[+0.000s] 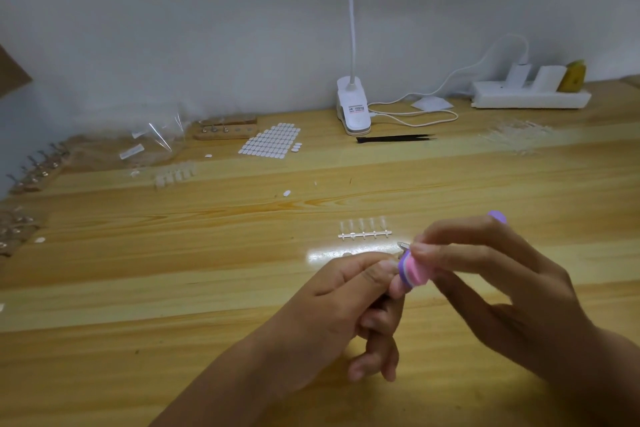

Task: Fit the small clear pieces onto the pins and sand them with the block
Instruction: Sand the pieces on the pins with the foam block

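Pale wooden tabletop (173,288), grey wall (207,28), white clip lamp (354,107) behind.
The right hand (502,281) grips a pink-and-purple sanding block (410,270) beside a metal pin (401,245) the left hand (346,305) pinches; a clear plastic strip (364,230) lies just beyond.

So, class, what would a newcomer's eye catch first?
The two hands at lower centre: the right hand grips a pink-purple sanding block against a pin pinched by the left hand. Just beyond lies a strip of five clear pieces; a white clip lamp stands by the back wall.
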Motion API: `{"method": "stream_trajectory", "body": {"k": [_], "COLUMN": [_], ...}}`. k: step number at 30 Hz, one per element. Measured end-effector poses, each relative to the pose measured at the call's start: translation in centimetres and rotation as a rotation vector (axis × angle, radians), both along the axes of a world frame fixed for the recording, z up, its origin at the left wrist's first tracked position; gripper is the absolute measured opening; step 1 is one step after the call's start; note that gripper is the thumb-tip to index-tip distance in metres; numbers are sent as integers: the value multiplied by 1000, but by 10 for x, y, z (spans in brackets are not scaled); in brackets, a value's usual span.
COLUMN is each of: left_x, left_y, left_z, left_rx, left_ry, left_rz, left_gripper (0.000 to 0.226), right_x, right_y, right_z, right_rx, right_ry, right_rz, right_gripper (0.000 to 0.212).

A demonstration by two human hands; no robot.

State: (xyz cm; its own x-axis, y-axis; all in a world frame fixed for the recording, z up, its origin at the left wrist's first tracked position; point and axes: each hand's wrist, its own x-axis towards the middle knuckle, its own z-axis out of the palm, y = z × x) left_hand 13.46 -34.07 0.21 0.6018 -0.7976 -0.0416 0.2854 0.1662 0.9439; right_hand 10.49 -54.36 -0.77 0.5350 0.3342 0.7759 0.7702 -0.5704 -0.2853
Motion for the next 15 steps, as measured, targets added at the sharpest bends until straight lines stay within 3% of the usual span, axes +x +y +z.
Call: {"method": "stream_trajectory", "body": {"k": [6,10,12,15], "left_x": [1,4,7,16], "left_y": [0,5,6,8], "left_z": [-1,2,1,-5], "left_rx": [71,26,-15,-60], "left_ry": [-40,-51,-87,-226], "left_rz": [52,-18,91,455], "left_gripper": [32,30,28,21], "right_x": [-3,16,22,22], "right_y": [5,-19,-29,-31], "right_z": [-7,-6,-6,-7], "right_rx": [-28,-108,-47,-7], "right_ry": [-5,-29,-1,14], "right_rz": [41,-189,-342,-452], "right_gripper": [30,28,26,24]}}
